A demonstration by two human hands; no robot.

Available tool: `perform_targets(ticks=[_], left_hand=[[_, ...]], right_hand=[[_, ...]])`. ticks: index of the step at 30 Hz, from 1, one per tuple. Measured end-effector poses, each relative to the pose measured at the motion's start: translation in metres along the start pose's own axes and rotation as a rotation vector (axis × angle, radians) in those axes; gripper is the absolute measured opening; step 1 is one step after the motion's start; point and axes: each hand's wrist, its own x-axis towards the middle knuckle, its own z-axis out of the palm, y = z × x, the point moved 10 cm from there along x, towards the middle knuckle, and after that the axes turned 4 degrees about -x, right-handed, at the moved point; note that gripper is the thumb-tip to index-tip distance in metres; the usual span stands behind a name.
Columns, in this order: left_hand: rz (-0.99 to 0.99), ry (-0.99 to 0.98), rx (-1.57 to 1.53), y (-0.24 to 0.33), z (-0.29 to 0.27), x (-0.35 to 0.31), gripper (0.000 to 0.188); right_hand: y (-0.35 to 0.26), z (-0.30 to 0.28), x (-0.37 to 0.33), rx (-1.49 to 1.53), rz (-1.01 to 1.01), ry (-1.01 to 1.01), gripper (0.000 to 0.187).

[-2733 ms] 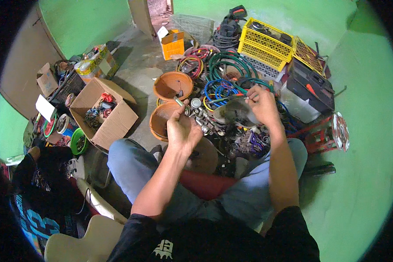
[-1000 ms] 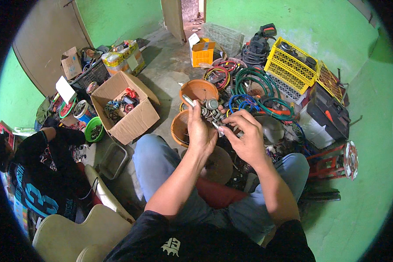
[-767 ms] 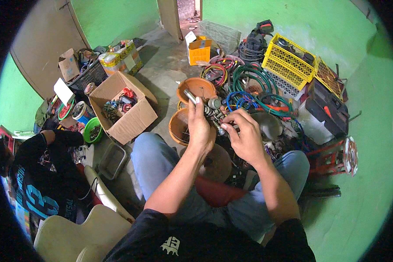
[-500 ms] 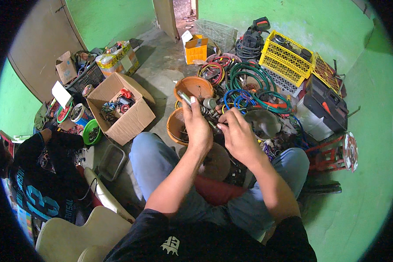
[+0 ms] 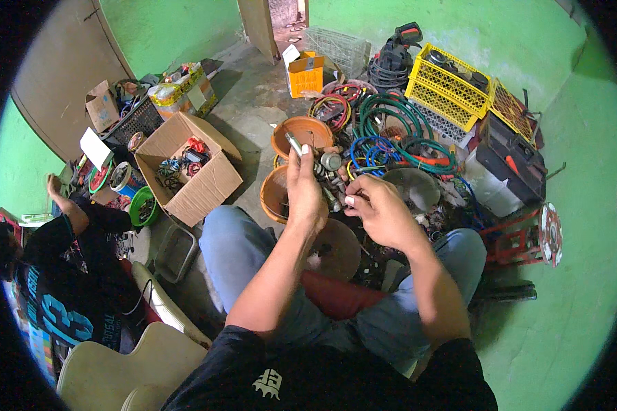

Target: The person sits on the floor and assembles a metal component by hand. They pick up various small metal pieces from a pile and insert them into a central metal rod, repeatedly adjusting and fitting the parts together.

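A short silver metal tube (image 5: 293, 142) sticks up past the thumb of my left hand (image 5: 306, 192), whose fingers are wrapped round it. Just to the right, my right hand (image 5: 380, 211) is closed with thumb and fingertips together; whatever sits in that pinch is too small to make out. Both hands hover above a pile of metal parts, with a round grey metal piece (image 5: 331, 162) between them. Beyond and beside my left hand stand two orange-brown plastic pots (image 5: 281, 140), one behind the other. A round brown disc-like surface (image 5: 336, 250) lies below, between my knees.
Coiled green hoses (image 5: 373, 113) and blue cables lie ahead. Yellow crates (image 5: 445, 85) and a black toolbox (image 5: 511, 161) stand right, near a red metal stand (image 5: 521, 240). Left are a cardboard box (image 5: 206, 188) of wires, a grey tray (image 5: 173, 255) and a co-worker (image 5: 68, 274) beside chairs.
My right hand has shifted slightly right and down, a bit away from the left. My left hand keeps the tube, moved slightly. The co-worker's forearm has risen at the far left.
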Motion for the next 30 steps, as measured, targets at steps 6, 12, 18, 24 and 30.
perform_targets(ticks=[6, 12, 18, 24, 30], left_hand=[[-0.116, -0.094, -0.158, -0.016, 0.002, 0.003, 0.022], [-0.251, -0.064, -0.164, -0.033, -0.003, 0.003, 0.025], [-0.189, -0.004, -0.309, -0.021, -0.021, 0.017, 0.037], [-0.344, 0.005, -0.302, -0.047, -0.012, -0.005, 0.03], [-0.424, -0.089, -0.297, -0.061, -0.005, -0.017, 0.028]], right_hand=[[0.015, 0.003, -0.007, 0.184, 0.149, -0.23, 0.017], [0.029, 0.004, -0.024, 0.281, 0.178, -0.447, 0.017], [0.07, -0.077, -0.022, 0.239, 0.234, -0.004, 0.009], [0.134, -0.127, -0.015, -0.605, 0.228, 0.293, 0.02], [0.187, -0.134, -0.015, -0.69, 0.452, 0.409, 0.019]])
